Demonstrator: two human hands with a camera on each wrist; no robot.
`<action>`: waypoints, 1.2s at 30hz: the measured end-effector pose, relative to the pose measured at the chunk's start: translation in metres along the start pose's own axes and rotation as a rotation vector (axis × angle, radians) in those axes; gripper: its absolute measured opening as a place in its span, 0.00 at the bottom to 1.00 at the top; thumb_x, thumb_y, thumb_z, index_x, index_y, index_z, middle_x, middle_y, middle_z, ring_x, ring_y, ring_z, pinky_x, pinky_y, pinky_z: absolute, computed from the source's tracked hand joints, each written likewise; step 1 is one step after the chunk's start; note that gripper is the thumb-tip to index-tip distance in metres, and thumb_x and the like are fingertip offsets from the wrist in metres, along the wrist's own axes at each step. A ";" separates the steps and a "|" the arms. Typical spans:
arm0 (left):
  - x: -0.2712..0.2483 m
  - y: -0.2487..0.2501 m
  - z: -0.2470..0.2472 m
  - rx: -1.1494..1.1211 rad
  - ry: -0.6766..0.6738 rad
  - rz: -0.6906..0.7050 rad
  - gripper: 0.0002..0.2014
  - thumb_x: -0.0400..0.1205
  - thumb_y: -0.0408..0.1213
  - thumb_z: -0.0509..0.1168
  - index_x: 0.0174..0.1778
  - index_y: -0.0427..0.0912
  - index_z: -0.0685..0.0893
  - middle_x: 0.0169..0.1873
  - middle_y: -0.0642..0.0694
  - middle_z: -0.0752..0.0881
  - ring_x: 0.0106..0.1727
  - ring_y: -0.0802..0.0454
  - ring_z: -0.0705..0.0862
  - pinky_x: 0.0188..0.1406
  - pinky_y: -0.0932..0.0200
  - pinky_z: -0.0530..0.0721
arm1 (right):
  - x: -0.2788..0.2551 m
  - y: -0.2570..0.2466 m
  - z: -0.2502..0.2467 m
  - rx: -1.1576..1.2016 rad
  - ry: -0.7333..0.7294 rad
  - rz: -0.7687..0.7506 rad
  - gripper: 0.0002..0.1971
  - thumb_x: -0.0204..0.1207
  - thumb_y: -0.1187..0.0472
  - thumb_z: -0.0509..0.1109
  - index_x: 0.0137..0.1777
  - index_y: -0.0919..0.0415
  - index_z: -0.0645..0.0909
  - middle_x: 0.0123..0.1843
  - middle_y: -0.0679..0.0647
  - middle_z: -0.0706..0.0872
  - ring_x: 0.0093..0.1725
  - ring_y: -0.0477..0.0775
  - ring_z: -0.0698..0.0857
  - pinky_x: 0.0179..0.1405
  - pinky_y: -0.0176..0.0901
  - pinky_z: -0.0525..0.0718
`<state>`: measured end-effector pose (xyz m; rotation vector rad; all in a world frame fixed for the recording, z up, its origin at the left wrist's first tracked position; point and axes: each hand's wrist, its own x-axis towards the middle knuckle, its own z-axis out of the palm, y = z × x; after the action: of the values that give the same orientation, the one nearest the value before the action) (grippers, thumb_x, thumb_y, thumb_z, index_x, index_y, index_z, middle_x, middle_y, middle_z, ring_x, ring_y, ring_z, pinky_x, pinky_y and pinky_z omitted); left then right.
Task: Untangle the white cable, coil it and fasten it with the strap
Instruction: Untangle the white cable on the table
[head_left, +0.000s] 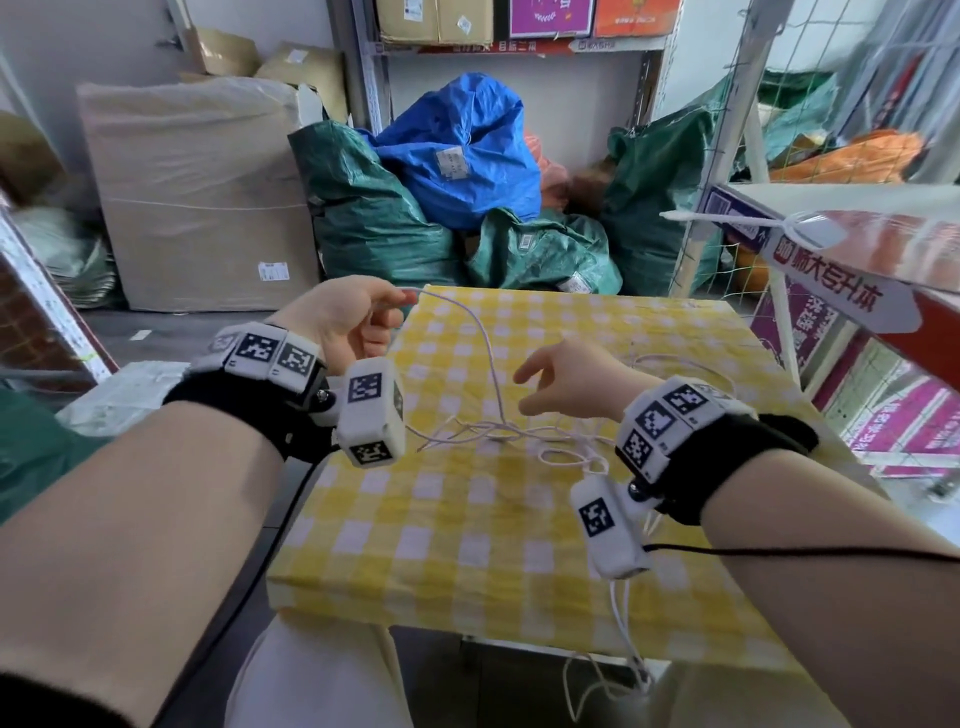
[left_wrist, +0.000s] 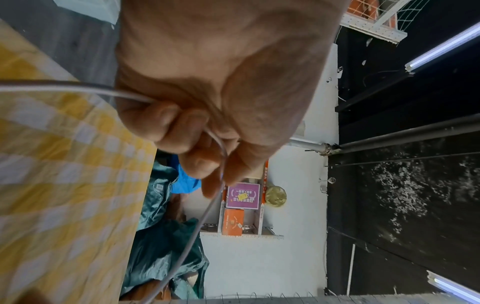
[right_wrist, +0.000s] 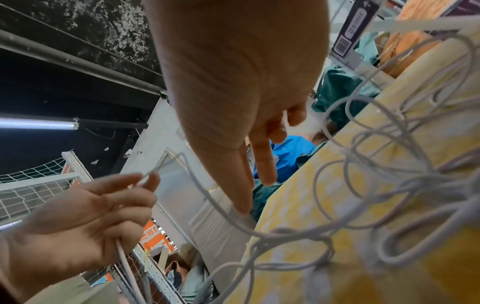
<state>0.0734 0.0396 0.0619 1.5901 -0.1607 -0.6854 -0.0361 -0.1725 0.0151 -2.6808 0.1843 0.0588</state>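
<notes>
Two hands work above a table (head_left: 467, 545) covered in yellow-and-white check. The left hand (head_left: 340, 317) is raised over the table's far left corner, and its grip is narrow: thumb and fingers pinch the cable (head_left: 491, 364) near one end, with a second length of it running back through the curled fingers and out below the palm, as the left wrist view shows. From the pinch the cable arcs down to the middle of the table, where it lies in a loose tangle of crossing loops. More loops spread toward the right edge, and a strand hangs over the near edge, by the right corner, toward the floor. The right hand (head_left: 571, 382) hovers above the tangle with its grip wide, fingers spread and relaxed, holding nothing; in the right wrist view its fingertips are close to the rising strand, but I cannot tell whether they touch it. The strap is not something I can pick out with certainty.

Beyond the far edge, green sacks (head_left: 374, 208) and a blue one (head_left: 467, 145) are piled on the floor, stuffed full, their contents hidden. A large wrapped carton (head_left: 197, 197) stands to their left, closed.
</notes>
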 end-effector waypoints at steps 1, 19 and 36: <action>-0.004 0.001 0.002 0.010 -0.050 0.016 0.10 0.86 0.39 0.54 0.41 0.45 0.77 0.20 0.54 0.64 0.17 0.58 0.57 0.19 0.65 0.54 | 0.000 -0.004 0.004 0.007 -0.026 -0.031 0.21 0.72 0.53 0.76 0.66 0.50 0.81 0.52 0.46 0.84 0.47 0.47 0.83 0.48 0.40 0.81; -0.002 -0.029 0.039 0.842 -0.188 -0.002 0.09 0.85 0.42 0.60 0.51 0.50 0.86 0.42 0.51 0.87 0.42 0.54 0.80 0.45 0.56 0.73 | -0.005 0.035 0.019 0.005 0.282 0.228 0.12 0.73 0.69 0.65 0.42 0.49 0.82 0.50 0.52 0.88 0.48 0.52 0.83 0.46 0.43 0.82; 0.012 -0.091 0.083 0.946 -0.383 -0.003 0.27 0.73 0.51 0.74 0.68 0.55 0.77 0.61 0.51 0.84 0.59 0.52 0.82 0.50 0.57 0.78 | -0.029 0.025 0.035 0.277 0.094 -0.041 0.03 0.73 0.59 0.75 0.41 0.55 0.84 0.39 0.49 0.85 0.33 0.39 0.78 0.31 0.26 0.74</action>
<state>0.0140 -0.0231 -0.0272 2.3251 -0.8656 -0.9879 -0.0683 -0.1756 -0.0252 -2.4112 0.1544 -0.0992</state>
